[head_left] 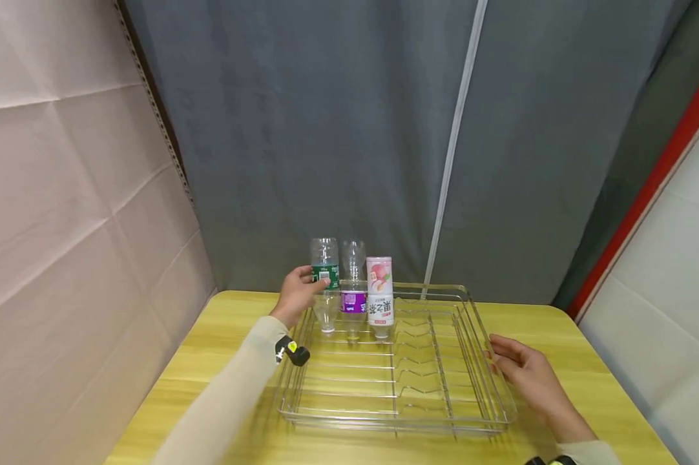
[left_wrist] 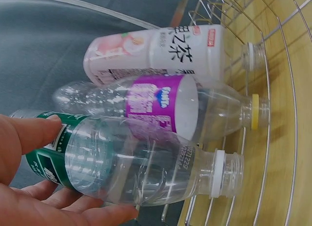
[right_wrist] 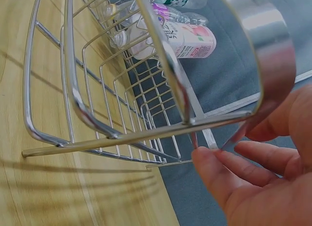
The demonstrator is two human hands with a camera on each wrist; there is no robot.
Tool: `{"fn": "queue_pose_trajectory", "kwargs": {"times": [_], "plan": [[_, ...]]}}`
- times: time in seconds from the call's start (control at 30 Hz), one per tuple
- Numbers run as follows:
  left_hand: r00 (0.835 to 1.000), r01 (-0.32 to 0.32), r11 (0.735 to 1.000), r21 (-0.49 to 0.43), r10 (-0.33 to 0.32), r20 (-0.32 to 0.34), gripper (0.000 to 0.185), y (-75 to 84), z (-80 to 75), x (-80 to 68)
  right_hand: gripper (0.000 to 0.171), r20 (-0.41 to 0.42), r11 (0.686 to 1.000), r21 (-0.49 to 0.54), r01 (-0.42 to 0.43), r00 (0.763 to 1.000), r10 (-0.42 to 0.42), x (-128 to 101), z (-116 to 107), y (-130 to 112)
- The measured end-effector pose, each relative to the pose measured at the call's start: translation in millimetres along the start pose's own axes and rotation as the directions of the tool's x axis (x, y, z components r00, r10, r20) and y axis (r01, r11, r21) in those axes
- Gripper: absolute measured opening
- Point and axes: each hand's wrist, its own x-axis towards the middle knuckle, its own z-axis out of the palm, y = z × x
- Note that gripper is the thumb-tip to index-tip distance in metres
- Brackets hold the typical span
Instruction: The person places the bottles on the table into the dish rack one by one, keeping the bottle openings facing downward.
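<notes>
While left hand (head_left: pixel 296 294) grips bottle (head_left: pixel 325 284), right hand (head_left: pixel 526 374) touches rack (head_left: pixel 442 423).

You've got 2 other bottles at the far side of the yellow wood-grain table (head_left: pixel 564 336), both neck down and touching side by side. The clear one has a purple label (head_left: pixel 353 301) and a yellow cap. The opaque white one has a peach picture (head_left: pixel 380 294) and a white cap, and sits on the right of the pair. Behind the table hangs a grey curtain (head_left: pixel 326 129) with 1 white strip (head_left: pixel 457 142) running down it at a slant. A creased beige panel (head_left: pixel 64 194) is on your left. A red strip (head_left: pixel 646 194) and a white panel (head_left: pixel 675 271) are on your right.
</notes>
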Motion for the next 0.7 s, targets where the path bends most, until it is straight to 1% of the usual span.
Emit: {"fn": "queue_pose_trajectory", "kwargs": {"times": [0.13,0.27,0.37,0.47,0.57,0.7], "plan": [[1.000,-0.003,1.000,0.022,0.002,0.010,0.075,-6.1,7.0,4.2,0.054,-0.004,0.999,0.032,-0.025,1.000,0.025,-5,-1,1],[1.000,-0.006,0.999,0.042,0.006,-0.020,0.069,-12.1,11.0,7.6,0.055,0.007,0.998,0.055,-0.034,0.999,0.034,-6,0,1],[0.999,-0.005,0.996,0.091,0.010,-0.045,0.065,-14.6,12.9,8.3,0.055,0.021,0.997,0.063,-0.044,0.999,0.043,-6,1,0],[0.998,-0.022,0.986,0.165,0.033,-0.061,0.061,-13.5,14.9,6.8,0.055,0.028,0.998,0.056,-0.042,0.999,0.041,-5,2,-2],[0.997,-0.029,0.978,0.207,0.044,-0.066,0.057,-10.4,16.7,4.9,0.055,0.035,0.998,0.050,-0.033,0.999,0.031,-5,2,-3],[0.998,-0.013,0.979,0.203,0.025,-0.059,0.052,-7.6,17.6,2.6,0.056,0.038,0.999,0.043,-0.026,0.999,0.024,-3,3,-6]]}}
